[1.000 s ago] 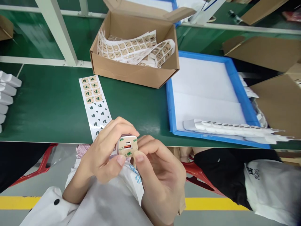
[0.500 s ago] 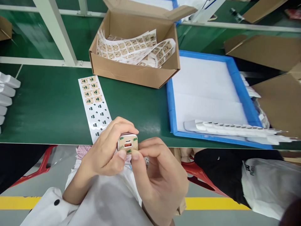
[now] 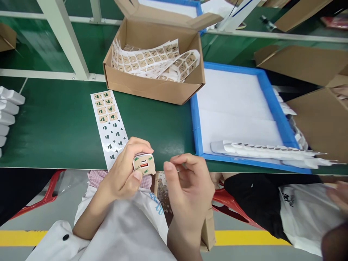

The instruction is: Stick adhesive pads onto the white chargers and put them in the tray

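My left hand [image 3: 123,172] grips a small white charger [image 3: 144,164] near the table's front edge. A tan sticker with green marks covers its port face, and a slot with red inside shows through. My right hand [image 3: 187,177] is just to the right, apart from the charger, with thumb and fingers curled but spread and nothing visible between them. Behind my left hand lies a white sticker sheet [image 3: 110,132]; tan stickers remain on its far part, the near part shows bare backing.
An open cardboard box [image 3: 154,90] holds more sticker sheets. To the right, a blue tray [image 3: 193,127] contains a row of white pieces [image 3: 261,149]. More white pieces [image 3: 8,108] are at the far left. Another person's clothing [image 3: 301,214] shows at the right.
My right hand has moved away from the charger, to the right, and its fingers have parted. The charger remains in my left hand, slightly tilted; the whole view has shifted a little.
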A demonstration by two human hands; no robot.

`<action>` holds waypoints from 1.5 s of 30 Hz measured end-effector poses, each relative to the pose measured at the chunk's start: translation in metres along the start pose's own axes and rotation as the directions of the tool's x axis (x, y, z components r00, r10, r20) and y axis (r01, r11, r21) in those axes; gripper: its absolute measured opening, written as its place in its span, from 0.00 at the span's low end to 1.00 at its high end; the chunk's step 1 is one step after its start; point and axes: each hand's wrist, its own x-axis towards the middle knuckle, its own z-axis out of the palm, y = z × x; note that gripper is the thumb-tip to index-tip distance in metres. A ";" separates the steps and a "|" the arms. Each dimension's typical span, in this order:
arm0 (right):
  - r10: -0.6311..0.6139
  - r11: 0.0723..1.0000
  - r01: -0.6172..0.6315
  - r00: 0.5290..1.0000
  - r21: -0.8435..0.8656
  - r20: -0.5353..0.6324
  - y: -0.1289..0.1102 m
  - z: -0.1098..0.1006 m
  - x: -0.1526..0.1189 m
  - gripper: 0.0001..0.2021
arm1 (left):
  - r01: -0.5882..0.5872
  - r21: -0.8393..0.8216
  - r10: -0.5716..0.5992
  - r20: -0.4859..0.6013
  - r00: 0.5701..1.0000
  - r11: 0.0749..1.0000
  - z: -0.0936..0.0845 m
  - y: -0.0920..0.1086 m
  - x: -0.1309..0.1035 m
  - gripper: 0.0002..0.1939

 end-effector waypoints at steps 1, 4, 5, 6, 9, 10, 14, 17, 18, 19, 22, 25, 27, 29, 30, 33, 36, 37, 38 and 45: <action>0.027 0.998 -0.029 0.999 0.062 0.037 0.000 0.001 0.000 0.04 | 0.006 -0.001 -0.006 0.007 1.000 1.000 0.000 0.001 -0.001 0.19; 0.056 0.986 -0.080 0.985 0.146 0.163 -0.004 0.008 -0.003 0.14 | 0.103 -0.047 -0.101 0.046 0.994 0.994 0.002 0.003 -0.004 0.25; 0.065 0.987 -0.092 0.978 0.135 0.197 -0.004 0.011 -0.004 0.17 | 0.146 -0.075 -0.142 0.053 0.988 0.986 0.003 0.004 -0.005 0.28; 0.072 0.987 -0.100 0.974 0.124 0.216 -0.005 0.014 -0.004 0.17 | 0.178 -0.105 -0.173 0.056 0.983 0.978 0.005 0.004 -0.006 0.32; 0.019 0.985 -0.055 0.977 0.166 0.210 -0.003 0.019 -0.003 0.12 | 0.197 -0.148 -0.192 0.043 0.980 0.969 0.008 0.005 -0.010 0.38; -0.017 0.980 -0.023 0.980 0.199 0.200 -0.002 0.020 -0.002 0.09 | 0.191 -0.144 -0.187 0.038 0.982 0.971 0.009 0.005 -0.010 0.38; -0.050 0.960 -0.002 0.982 0.280 0.180 0.005 0.018 0.001 0.03 | 0.194 -0.118 -0.191 0.031 0.981 0.974 0.014 0.003 -0.012 0.39; 0.086 0.948 -0.153 0.967 0.278 0.241 0.013 0.018 -0.001 0.10 | 0.216 -0.193 -0.211 0.049 0.976 0.957 0.016 -0.004 -0.014 0.39; 0.136 0.934 -0.212 0.955 0.287 0.264 0.016 0.019 -0.001 0.13 | 0.224 -0.229 -0.217 0.053 0.975 0.947 0.016 -0.007 -0.015 0.39; 0.173 0.916 -0.262 0.941 0.303 0.291 0.018 0.020 -0.002 0.15 | 0.227 -0.251 -0.220 0.058 0.974 0.941 0.017 -0.009 -0.015 0.38; 0.239 0.902 -0.335 0.913 0.274 0.330 0.019 0.022 0.000 0.18 | 0.194 -0.151 -0.190 0.039 0.981 0.969 0.016 -0.013 -0.014 0.40; 0.248 0.929 -0.320 0.912 0.187 0.326 0.015 0.022 0.003 0.19 | 0.117 0.042 -0.118 0.017 0.993 0.992 0.013 -0.013 -0.013 0.44; 0.218 0.929 -0.303 0.913 0.214 0.345 0.013 0.022 0.004 0.17 | 0.093 0.087 -0.094 0.009 0.996 0.992 0.012 -0.014 -0.014 0.44; 0.195 0.925 -0.291 0.915 0.244 0.354 0.014 0.023 0.004 0.17 | 0.106 0.067 -0.106 -0.005 0.994 0.992 0.013 -0.016 -0.017 0.43; 0.196 0.923 -0.293 0.916 0.250 0.350 0.016 0.024 0.004 0.17 | 0.124 0.034 -0.124 -0.013 0.992 0.992 0.014 -0.017 -0.020 0.43; 0.246 0.882 -0.365 0.897 0.299 0.368 0.019 0.027 0.006 0.20 | 0.196 -0.125 -0.197 0.000 0.980 0.973 0.016 -0.023 -0.025 0.42; 0.313 0.848 -0.449 0.853 0.280 0.418 0.017 0.028 0.011 0.21 | 0.171 -0.098 -0.171 0.012 0.985 0.980 0.017 -0.029 -0.026 0.42; 0.336 0.858 -0.457 0.845 0.234 0.416 0.015 0.028 0.013 0.22 | 0.131 -0.032 -0.131 0.008 0.991 0.991 0.017 -0.030 -0.025 0.41; 0.353 0.873 -0.453 0.843 0.183 0.406 0.014 0.027 0.014 0.23 | 0.080 0.037 -0.080 -0.001 0.997 0.996 0.017 -0.032 -0.024 0.41; 0.313 0.836 -0.464 0.841 0.292 0.441 0.014 0.019 0.013 0.21 | -0.054 0.137 0.062 -0.060 0.996 0.989 0.023 -0.026 -0.019 0.41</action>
